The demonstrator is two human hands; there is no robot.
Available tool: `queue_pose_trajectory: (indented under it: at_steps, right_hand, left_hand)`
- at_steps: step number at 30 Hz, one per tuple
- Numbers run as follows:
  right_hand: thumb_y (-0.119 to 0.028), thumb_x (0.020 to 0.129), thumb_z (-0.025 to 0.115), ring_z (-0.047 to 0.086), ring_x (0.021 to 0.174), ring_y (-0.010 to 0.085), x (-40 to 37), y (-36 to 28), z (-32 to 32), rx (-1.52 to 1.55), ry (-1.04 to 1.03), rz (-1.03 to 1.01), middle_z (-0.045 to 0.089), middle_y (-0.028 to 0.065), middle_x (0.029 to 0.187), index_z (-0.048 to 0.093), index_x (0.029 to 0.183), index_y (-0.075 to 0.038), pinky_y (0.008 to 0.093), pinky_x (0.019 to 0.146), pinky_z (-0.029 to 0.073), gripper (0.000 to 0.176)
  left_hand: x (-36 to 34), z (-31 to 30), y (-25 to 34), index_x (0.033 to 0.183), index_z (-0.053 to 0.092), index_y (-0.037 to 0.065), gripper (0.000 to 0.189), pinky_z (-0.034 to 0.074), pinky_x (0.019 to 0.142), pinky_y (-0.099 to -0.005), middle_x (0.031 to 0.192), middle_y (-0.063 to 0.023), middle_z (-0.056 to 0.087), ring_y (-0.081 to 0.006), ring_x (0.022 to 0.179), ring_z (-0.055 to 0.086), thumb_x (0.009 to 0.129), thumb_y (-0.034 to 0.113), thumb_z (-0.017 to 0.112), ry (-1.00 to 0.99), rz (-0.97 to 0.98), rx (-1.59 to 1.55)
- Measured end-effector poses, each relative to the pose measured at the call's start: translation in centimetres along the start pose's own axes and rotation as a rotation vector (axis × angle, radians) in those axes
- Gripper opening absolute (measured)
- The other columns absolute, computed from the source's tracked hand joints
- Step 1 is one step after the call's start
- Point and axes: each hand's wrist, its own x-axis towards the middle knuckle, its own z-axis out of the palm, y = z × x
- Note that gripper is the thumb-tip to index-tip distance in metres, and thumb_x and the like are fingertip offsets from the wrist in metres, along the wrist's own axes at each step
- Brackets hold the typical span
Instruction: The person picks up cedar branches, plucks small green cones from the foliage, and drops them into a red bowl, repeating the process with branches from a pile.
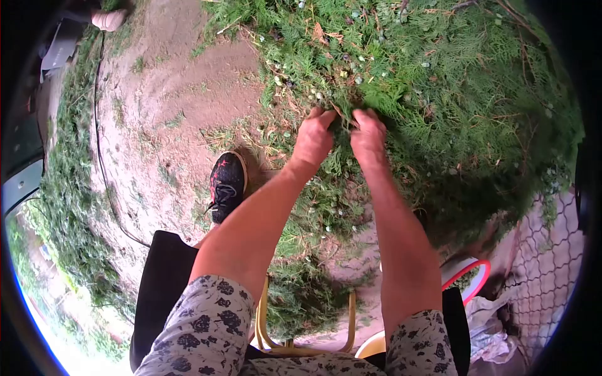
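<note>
Both my hands are out in front of me at the near edge of a big heap of green cypress-like branches (458, 100). My left hand (313, 139) is closed, with thumb and fingers pinching a cypress branch (342, 111). Close beside it on the right, my right hand (368, 138) grips the same sprig area, its fingers curled. Small pale round cones (318, 96) dot the foliage just beyond my left hand. The fingertips are partly hidden by the greenery.
My black shoe (227, 183) rests on bare soil left of my arms. A black cable (98, 125) runs along the ground. Low right are a red-rimmed container (481, 283), plastic sheeting (489, 329) and a yellow tub (371, 344). Another person's foot or hand (108, 20) shows top left.
</note>
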Motion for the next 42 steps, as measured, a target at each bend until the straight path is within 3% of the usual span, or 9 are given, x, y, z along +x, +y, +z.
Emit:
queue_pose_trajectory:
  at_steps: [1, 3, 7, 12, 15, 20, 27, 34, 42]
  right_hand:
    - [0.007, 0.068, 0.058, 0.059, 0.072, 0.0260, -0.8, -0.1, -0.7, -0.005, 0.065, -0.038, 0.058, 0.0117, 0.086, 0.057, 0.093, 0.000, 0.0321, 0.062, 0.050, 0.026]
    - [0.006, 0.069, 0.059, 0.056, 0.058, 0.0147, -2.5, -0.7, -3.0, 0.644, 0.022, 0.482, 0.058, 0.0043, 0.073, 0.059, 0.089, -0.001, 0.0252, 0.046, 0.045, 0.021]
    - [0.006, 0.069, 0.061, 0.051, 0.055, 0.0079, -4.7, -4.2, -7.4, 0.921, 0.216, 0.570, 0.059, 0.0028, 0.076, 0.061, 0.090, 0.001, 0.0209, 0.039, 0.040, 0.022]
    - [0.006, 0.075, 0.057, 0.054, 0.069, 0.0115, -7.6, -9.8, -11.4, 0.703, 0.295, 0.236, 0.059, 0.0017, 0.078, 0.060, 0.084, 0.002, 0.0257, 0.063, 0.044, 0.010]
    - [0.012, 0.071, 0.051, 0.052, 0.068, 0.0157, -8.9, -12.9, -14.1, 0.289, 0.379, 0.000, 0.053, 0.0072, 0.078, 0.054, 0.079, 0.001, 0.0252, 0.057, 0.043, 0.014]
    - [-0.001, 0.072, 0.052, 0.054, 0.078, 0.0249, -12.1, -20.8, -19.0, -0.090, 0.363, -0.368, 0.052, 0.0123, 0.084, 0.056, 0.090, 0.002, 0.0359, 0.066, 0.047, 0.018]
    - [0.006, 0.073, 0.055, 0.058, 0.091, 0.0267, -16.2, -27.3, -26.9, 0.297, 0.179, -0.528, 0.054, 0.0147, 0.103, 0.052, 0.111, 0.002, 0.0311, 0.074, 0.050, 0.038]
    - [-0.004, 0.088, 0.045, 0.056, 0.070, 0.0118, -17.8, -27.4, -31.6, 1.174, 0.435, -0.295, 0.059, 0.0052, 0.080, 0.056, 0.104, -0.003, 0.0222, 0.060, 0.046, 0.019]
    - [-0.001, 0.082, 0.055, 0.055, 0.069, 0.0111, -17.5, -27.4, -30.0, 0.867, 0.346, -0.185, 0.049, 0.0062, 0.091, 0.057, 0.098, 0.003, 0.0207, 0.051, 0.048, 0.017]
  left_hand:
    - [-0.6, 0.0, 0.6, 0.103, 0.058, 0.003, 0.035, 0.049, 0.071, -0.0354, 0.089, -0.0158, 0.059, -0.0294, 0.081, 0.059, 0.069, -0.004, 0.059, 0.000, 0.005, -0.004]
    - [-1.8, -0.1, 2.1, 0.105, 0.058, 0.002, 0.036, 0.050, 0.071, -0.0283, 0.087, -0.0092, 0.062, -0.0178, 0.079, 0.060, 0.070, -0.006, 0.059, 0.040, -0.247, -0.497]
    - [-2.3, -2.0, 7.8, 0.106, 0.057, -0.001, 0.033, 0.048, 0.072, -0.0225, 0.095, -0.0036, 0.061, -0.0124, 0.080, 0.057, 0.074, -0.006, 0.057, 0.166, -0.500, -0.997]
    - [-3.3, -5.1, 14.7, 0.110, 0.054, 0.000, 0.039, 0.046, 0.078, -0.0280, 0.096, -0.0052, 0.061, -0.0157, 0.084, 0.057, 0.072, -0.008, 0.050, 0.163, -0.500, -1.365]
    - [-4.4, -8.9, 19.6, 0.116, 0.049, 0.001, 0.047, 0.044, 0.082, -0.0306, 0.101, -0.0088, 0.059, -0.0203, 0.089, 0.056, 0.070, -0.004, 0.053, 0.013, -0.459, -1.610]
    - [-6.2, -13.7, 25.7, 0.123, 0.042, 0.007, 0.055, 0.044, 0.085, -0.0321, 0.101, -0.0118, 0.057, -0.0215, 0.090, 0.054, 0.074, 0.009, 0.067, -0.010, -0.579, -1.686]
    - [-6.7, -22.6, 30.4, 0.096, 0.055, -0.004, 0.019, 0.050, 0.072, -0.0352, 0.086, -0.0121, 0.062, -0.0230, 0.077, 0.060, 0.081, 0.006, 0.055, -0.039, -0.574, -1.599]
    - [-8.5, -24.2, 32.9, 0.120, 0.044, 0.005, 0.034, 0.050, 0.071, -0.0384, 0.098, -0.0145, 0.060, -0.0246, 0.086, 0.060, 0.087, 0.012, 0.043, -0.238, -0.496, -1.651]
    - [-9.7, -21.6, 34.5, 0.110, 0.050, 0.006, 0.028, 0.050, 0.067, -0.0331, 0.092, -0.0095, 0.060, -0.0197, 0.074, 0.059, 0.089, 0.024, 0.047, -0.277, -0.551, -1.559]
